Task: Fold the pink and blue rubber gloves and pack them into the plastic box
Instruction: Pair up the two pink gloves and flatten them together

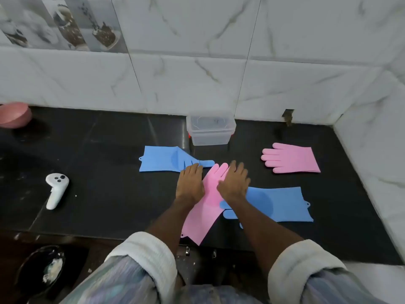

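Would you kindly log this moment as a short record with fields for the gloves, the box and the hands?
surface: dark countertop
plastic box: open, empty, by the wall
centre pink glove: flat, under both hands
left hand: palm down on it
right hand: palm down on it
other pink glove: flat, far right
blue gloves: one at left, one at right, unfolded

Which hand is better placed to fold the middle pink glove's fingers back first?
Probably the right hand: it lies on the pink glove by its fingertips. The left hand rests at its edge, toward the blue glove.
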A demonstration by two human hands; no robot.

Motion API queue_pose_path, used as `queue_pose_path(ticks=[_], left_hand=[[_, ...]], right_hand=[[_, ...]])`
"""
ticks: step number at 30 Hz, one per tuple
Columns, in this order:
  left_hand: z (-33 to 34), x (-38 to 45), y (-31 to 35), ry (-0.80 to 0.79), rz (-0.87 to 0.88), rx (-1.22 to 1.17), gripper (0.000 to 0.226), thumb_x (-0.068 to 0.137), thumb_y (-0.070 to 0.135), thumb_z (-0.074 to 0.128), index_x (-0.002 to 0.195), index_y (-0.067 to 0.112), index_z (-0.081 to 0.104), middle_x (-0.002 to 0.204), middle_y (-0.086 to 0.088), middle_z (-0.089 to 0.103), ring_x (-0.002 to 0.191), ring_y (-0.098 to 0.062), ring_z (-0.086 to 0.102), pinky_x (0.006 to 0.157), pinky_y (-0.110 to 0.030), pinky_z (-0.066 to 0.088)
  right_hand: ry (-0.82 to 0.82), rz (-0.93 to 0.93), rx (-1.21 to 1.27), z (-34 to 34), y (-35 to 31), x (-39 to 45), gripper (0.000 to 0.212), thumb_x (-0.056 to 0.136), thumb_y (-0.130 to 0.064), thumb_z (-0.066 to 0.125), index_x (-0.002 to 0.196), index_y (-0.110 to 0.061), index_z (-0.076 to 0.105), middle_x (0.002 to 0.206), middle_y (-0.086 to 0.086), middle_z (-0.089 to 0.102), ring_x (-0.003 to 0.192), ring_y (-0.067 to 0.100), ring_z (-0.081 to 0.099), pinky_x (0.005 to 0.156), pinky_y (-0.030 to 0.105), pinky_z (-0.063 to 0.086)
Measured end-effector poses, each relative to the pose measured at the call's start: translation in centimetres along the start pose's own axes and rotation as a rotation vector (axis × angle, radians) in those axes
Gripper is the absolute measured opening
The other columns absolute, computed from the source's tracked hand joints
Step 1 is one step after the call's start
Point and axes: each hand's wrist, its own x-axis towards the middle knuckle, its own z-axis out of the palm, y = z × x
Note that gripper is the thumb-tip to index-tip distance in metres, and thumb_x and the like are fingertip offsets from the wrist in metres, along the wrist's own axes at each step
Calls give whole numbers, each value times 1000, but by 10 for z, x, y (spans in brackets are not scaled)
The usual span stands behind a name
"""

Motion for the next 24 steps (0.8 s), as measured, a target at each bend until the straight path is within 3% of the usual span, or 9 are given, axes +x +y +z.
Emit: queue_pose_path(ticks=[2, 6, 10, 12, 15, 17, 21, 24], left_hand=[[0, 2, -2, -24, 17, -20, 53, 105, 24, 57, 156, 18, 45, 157, -3, 47, 144, -22, 46, 124, -39, 36], [8, 2, -2, -70, -10, -81, 53, 101, 20, 63, 152, 17, 50, 151, -4, 49, 133, -23, 54, 113, -38, 50], [10, 10, -2, -61, -2, -8, 58, 103, 18, 58, 158, 21, 41, 172, -4, 26, 144, -26, 46, 118, -42, 45], [12, 15, -5, -141, 31, -11, 63, 105, 15, 52, 164, 23, 30, 176, 1, 13, 145, -28, 47, 113, -45, 49], [13, 23, -11, -267, 26, -35, 68, 108, 12, 46, 168, 20, 16, 177, 2, 6, 155, -29, 34, 121, -49, 41], [16, 30, -13, -230, -26, 24, 67, 108, 12, 46, 168, 16, 16, 177, -1, 9, 155, -31, 33, 123, -47, 36], [15, 39, -16, -183, -114, 162, 66, 109, 23, 40, 168, 15, 12, 176, -5, 10, 157, -34, 27, 126, -47, 28], [13, 46, -26, -144, -212, 175, 66, 109, 27, 37, 168, 12, 11, 175, -7, 14, 157, -34, 27, 125, -45, 28]], right_hand=[[-23, 180, 129, -2, 1, 6, 88, 88, -39, 79, 157, -11, 33, 157, 15, 38, 144, 33, 41, 114, 47, 40], [-130, 132, 278, -8, 2, 25, 56, 92, -18, 75, 141, -7, 50, 145, 15, 53, 136, 35, 54, 110, 45, 49], [-99, -4, 297, -12, 1, 37, 29, 96, -7, 61, 124, -10, 55, 129, 14, 64, 118, 37, 64, 97, 44, 55], [-80, -72, 275, -9, 0, 40, 21, 98, -6, 55, 119, -10, 57, 124, 13, 64, 113, 36, 64, 95, 44, 55], [-39, -63, 413, -4, -4, 41, 26, 93, 8, 45, 98, -10, 63, 119, 14, 65, 107, 35, 64, 89, 41, 55], [-16, -17, 543, 2, -9, 44, 33, 89, 16, 42, 88, -9, 64, 113, 15, 69, 103, 34, 65, 85, 39, 56], [-28, 6, 736, 1, -22, 54, 29, 91, 15, 45, 92, 1, 70, 105, 13, 72, 97, 27, 66, 83, 40, 61], [-23, 36, 939, -7, -38, 64, 24, 89, 14, 49, 90, 3, 71, 93, 8, 72, 83, 19, 63, 67, 30, 55]])
